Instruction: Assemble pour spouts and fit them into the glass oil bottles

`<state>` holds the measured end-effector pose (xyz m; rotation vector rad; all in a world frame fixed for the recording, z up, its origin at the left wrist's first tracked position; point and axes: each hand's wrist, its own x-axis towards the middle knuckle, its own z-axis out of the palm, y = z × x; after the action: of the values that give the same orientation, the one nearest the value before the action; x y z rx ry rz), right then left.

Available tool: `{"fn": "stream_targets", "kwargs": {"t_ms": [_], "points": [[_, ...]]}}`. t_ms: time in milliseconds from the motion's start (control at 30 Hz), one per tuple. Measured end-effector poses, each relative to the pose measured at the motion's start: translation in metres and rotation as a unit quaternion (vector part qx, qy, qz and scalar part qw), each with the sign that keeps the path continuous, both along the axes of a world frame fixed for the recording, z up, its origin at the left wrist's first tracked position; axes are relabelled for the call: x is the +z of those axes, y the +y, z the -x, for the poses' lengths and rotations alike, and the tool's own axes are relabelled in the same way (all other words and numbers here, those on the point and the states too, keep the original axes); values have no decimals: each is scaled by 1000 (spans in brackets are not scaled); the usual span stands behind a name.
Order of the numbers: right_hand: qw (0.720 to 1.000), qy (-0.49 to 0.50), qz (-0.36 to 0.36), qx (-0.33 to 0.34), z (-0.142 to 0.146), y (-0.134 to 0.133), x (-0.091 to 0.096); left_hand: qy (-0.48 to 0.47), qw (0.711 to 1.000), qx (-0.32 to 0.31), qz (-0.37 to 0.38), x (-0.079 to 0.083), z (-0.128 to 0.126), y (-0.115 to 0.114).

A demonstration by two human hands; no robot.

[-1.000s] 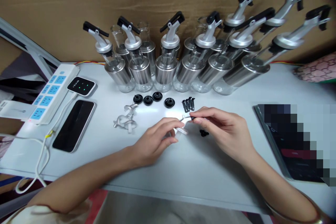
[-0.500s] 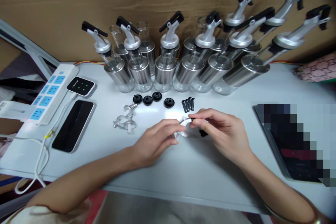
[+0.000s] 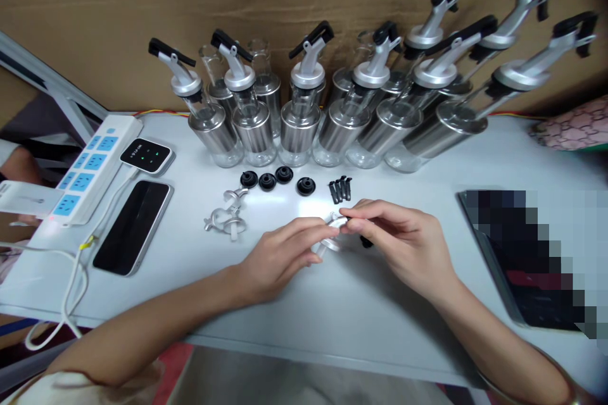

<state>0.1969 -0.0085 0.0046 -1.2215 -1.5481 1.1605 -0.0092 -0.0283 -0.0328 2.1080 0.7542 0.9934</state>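
Since the earlier frame the silver spout (image 3: 330, 232) has tipped lower and the right hand (image 3: 408, 247) has edged closer. The left hand (image 3: 280, 256) pinches the spout, and the right pinches a small black part (image 3: 349, 222) against its tip, between both hands. Black pins (image 3: 341, 188) lie just beyond the fingertips.

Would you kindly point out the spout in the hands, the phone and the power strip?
spout (image 3: 334, 223), head view, silver part between the fingertips.
phone (image 3: 133, 228), head view, middle of the dark screen.
power strip (image 3: 91, 169), head view, top face at mid-length.
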Motion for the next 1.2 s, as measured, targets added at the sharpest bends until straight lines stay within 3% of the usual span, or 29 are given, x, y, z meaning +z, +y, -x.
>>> {"fn": "stream_targets", "kwargs": {"t_ms": [467, 667, 800, 933, 1033, 1100, 1200], "points": [[999, -24, 2, 33, -2, 2, 1, 44, 998, 17, -44, 3, -1, 0], [998, 19, 56, 32, 2, 1, -2, 56, 997, 20, -53, 3, 0, 1], [997, 37, 56, 35, 4, -2, -4, 44, 998, 19, -52, -1, 0, 1], [997, 36, 60, 25, 4, -2, -6, 15, 999, 34, 15, -2, 1, -3], [996, 61, 69, 9, 4, 0, -8, 18, 994, 83, 67, 2, 4, -1], [995, 74, 73, 2, 4, 1, -8, 56, 989, 111, 78, 5, 7, 3], [994, 89, 68, -5, 2, 2, -7, 138, 982, 94, 83, 6, 7, 13]]}}
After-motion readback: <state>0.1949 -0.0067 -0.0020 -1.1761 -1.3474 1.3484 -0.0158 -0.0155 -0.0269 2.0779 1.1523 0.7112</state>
